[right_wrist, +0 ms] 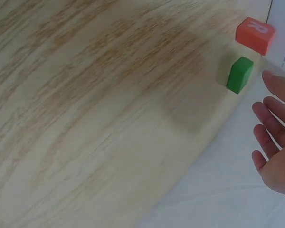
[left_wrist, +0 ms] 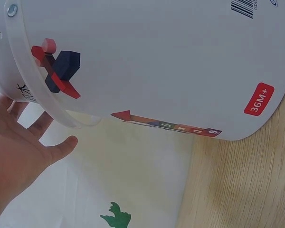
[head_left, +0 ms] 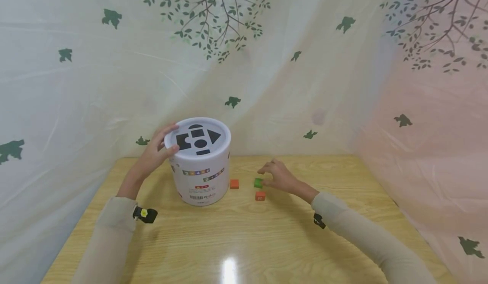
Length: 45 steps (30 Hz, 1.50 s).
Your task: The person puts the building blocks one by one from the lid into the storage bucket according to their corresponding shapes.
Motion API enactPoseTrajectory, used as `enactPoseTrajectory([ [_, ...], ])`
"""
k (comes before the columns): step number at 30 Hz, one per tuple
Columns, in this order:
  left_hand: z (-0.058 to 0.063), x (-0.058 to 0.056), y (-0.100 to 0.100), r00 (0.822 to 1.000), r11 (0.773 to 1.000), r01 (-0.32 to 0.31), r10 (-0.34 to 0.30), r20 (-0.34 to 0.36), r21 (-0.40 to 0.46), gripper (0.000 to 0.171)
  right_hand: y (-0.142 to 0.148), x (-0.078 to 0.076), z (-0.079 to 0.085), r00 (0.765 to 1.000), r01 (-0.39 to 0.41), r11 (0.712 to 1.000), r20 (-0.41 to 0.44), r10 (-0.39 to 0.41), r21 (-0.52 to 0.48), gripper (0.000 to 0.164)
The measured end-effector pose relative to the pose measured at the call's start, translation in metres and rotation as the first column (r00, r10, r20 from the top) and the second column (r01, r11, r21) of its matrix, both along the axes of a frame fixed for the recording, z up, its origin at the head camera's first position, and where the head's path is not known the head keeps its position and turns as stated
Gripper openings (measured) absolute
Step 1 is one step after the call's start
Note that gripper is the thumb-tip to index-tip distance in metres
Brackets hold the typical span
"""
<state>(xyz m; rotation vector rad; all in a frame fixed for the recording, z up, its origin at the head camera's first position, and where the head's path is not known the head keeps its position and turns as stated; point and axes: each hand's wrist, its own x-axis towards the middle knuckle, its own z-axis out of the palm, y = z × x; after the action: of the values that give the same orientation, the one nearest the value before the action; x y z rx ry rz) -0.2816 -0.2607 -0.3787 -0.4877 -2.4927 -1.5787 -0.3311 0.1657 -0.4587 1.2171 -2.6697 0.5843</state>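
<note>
A white toy bucket (head_left: 200,178) stands upright on the table, its lid (head_left: 179,127) pierced with dark shaped openings. My left hand (head_left: 154,150) rests on the left side of the lid's rim, thumb and fingers spread apart; the left wrist view shows this hand (left_wrist: 23,152) beside the bucket's upper end and white handle (left_wrist: 42,102). To the right of the bucket, my right hand (head_left: 280,176) is beside a small green block (head_left: 258,183), fingers loosely bent. The right wrist view shows a gap between that hand (right_wrist: 278,142) and the green block (right_wrist: 240,75).
One red-orange block (head_left: 234,184) lies close to the bucket's right side. Another red block (head_left: 260,196) with a white mark is in front of the green one. Wood-grain table (head_left: 198,246) extends toward me. Behind its far edge hangs a cloth (head_left: 267,123) with printed leaves.
</note>
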Motion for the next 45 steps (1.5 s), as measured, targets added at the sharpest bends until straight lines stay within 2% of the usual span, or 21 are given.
enactPoseTrajectory([
  [5, 0.0, 0.001, 0.001, 1.0, 1.0, -0.001, 0.001, 0.014, -0.004, 0.071, -0.001, 0.0, 0.0, 0.994, 0.066, 0.997, 0.08, -0.07, 0.048, 0.037],
  [8, 0.001, 0.001, 0.001, 1.0, 1.0, -0.003, 0.003, 0.013, -0.005, 0.071, -0.001, -0.001, -0.001, 0.991, 0.077, 0.995, 0.102, -0.083, 0.062, 0.039],
  [18, 0.002, 0.002, 0.0, 1.0, 1.0, 0.003, -0.003, 0.004, 0.002, 0.07, -0.001, -0.008, -0.009, 0.995, 0.043, 0.996, 0.088, -0.05, 0.082, 0.037],
  [23, 0.002, 0.002, 0.001, 1.0, 1.0, 0.0, 0.0, 0.005, -0.004, 0.07, -0.001, -0.009, -0.011, 0.992, 0.033, 0.997, 0.122, -0.042, 0.075, 0.034],
  [30, 0.002, 0.003, 0.001, 1.0, 1.0, 0.0, 0.0, 0.0, -0.004, 0.07, 0.001, -0.012, -0.015, 0.995, -0.032, 0.999, 0.092, 0.03, 0.027, 0.032],
  [33, 0.002, 0.004, 0.001, 1.0, 1.0, -0.002, 0.002, -0.003, -0.005, 0.071, 0.0, -0.013, -0.016, 0.994, -0.019, 0.999, 0.108, 0.014, 0.043, 0.03],
  [34, 0.002, 0.004, 0.001, 1.0, 1.0, -0.001, 0.001, -0.005, -0.004, 0.071, -0.002, -0.009, -0.012, 0.991, 0.003, 0.998, 0.13, -0.01, 0.057, 0.029],
  [38, 0.001, 0.003, 0.001, 1.0, 1.0, 0.0, 0.0, -0.011, -0.004, 0.071, -0.004, -0.012, -0.015, 0.99, 0.025, 0.996, 0.133, -0.037, 0.087, 0.028],
  [45, 0.0, 0.003, 0.001, 1.0, 1.0, -0.007, 0.007, -0.01, -0.009, 0.071, -0.005, -0.01, -0.016, 0.989, 0.036, 0.997, 0.142, -0.046, 0.072, 0.029],
])
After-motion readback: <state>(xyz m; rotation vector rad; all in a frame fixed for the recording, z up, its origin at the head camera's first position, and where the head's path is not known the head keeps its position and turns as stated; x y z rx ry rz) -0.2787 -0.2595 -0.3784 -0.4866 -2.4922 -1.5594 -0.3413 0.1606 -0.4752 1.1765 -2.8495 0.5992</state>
